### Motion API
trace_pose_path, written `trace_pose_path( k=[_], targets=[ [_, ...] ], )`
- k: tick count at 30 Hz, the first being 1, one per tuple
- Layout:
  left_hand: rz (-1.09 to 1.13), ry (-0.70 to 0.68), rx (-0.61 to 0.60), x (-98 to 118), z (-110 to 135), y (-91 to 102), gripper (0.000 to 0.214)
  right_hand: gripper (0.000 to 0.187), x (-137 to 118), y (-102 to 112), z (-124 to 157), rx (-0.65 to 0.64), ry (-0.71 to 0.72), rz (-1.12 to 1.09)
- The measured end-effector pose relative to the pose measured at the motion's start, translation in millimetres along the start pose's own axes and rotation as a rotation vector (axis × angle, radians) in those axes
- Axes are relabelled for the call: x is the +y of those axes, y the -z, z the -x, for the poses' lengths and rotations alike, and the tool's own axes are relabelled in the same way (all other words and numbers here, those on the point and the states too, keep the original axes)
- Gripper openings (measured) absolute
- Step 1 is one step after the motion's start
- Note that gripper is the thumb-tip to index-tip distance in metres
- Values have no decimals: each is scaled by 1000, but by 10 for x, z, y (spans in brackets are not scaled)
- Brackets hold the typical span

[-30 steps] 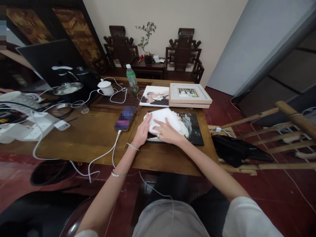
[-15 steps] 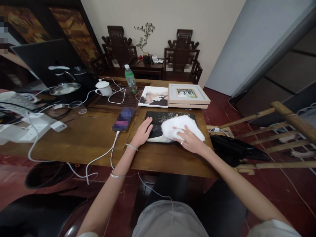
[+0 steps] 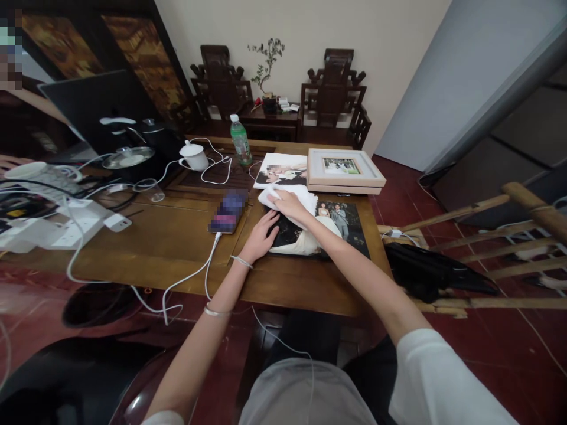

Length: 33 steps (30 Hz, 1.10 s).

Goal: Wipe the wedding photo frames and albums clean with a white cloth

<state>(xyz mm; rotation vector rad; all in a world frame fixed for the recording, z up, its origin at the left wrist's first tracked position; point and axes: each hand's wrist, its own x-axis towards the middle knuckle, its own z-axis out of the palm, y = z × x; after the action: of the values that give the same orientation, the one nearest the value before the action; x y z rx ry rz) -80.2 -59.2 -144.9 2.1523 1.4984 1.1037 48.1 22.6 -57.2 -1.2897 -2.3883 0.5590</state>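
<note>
A dark wedding photo panel (image 3: 341, 221) lies flat on the wooden table, showing a couple and a pale gown. My right hand (image 3: 290, 206) grips a white cloth (image 3: 305, 193) and presses it on the panel's far left corner. At the panel's left edge rests my left hand (image 3: 261, 237), open, with its fingers stretched out flat. My right forearm crosses above the panel and hides part of the picture.
Behind the panel sit a second photo panel (image 3: 279, 171) and a framed photo (image 3: 345, 171). Left of it are a phone (image 3: 228, 212) with a charging cable, a green-labelled bottle (image 3: 240, 140), a lidded cup (image 3: 194, 156) and power strips (image 3: 73, 233). A bamboo chair (image 3: 469, 206) stands right.
My right hand has slid the cloth from the panel's right part to its far left corner, uncovering the couple. The left hand stays at the left edge. The view has shifted slightly.
</note>
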Motion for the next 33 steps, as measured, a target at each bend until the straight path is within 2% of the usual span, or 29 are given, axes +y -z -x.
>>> trace_pose_path(
  k=[3, 5, 12, 16, 20, 23, 27, 30, 33],
  targets=[
    [-8, 12, 4, 1, 6, 6, 44, 38, -11, -10, 8, -8, 24, -15],
    [-6, 11, 0, 12, 5, 15, 45, 37, 100, 36, 117, 3, 31, -14],
    [25, 3, -17, 46, -2, 39, 47, 43, 870, 479, 685, 116, -67, 75],
    [29, -1, -14, 40, -1, 38, 45, 36, 1124, 649, 991, 143, -86, 142],
    [32, -5, -9, 34, -4, 34, 44, 26, 1066, 595, 1452, 99, 2, 193],
    [24, -9, -5, 33, -6, 30, 44, 26, 876, 519, 1911, 18, 118, 219],
    [22, -14, 0, 35, -6, 27, 44, 23, 582, 503, 2402, -102, 134, 170],
    [27, -13, -4, 37, -5, 28, 44, 24, 468, 554, 2481, -166, 118, 143],
    [30, -8, -7, 36, -7, 31, 45, 24, 520, 616, 2274, -162, 79, 144]
  ],
)
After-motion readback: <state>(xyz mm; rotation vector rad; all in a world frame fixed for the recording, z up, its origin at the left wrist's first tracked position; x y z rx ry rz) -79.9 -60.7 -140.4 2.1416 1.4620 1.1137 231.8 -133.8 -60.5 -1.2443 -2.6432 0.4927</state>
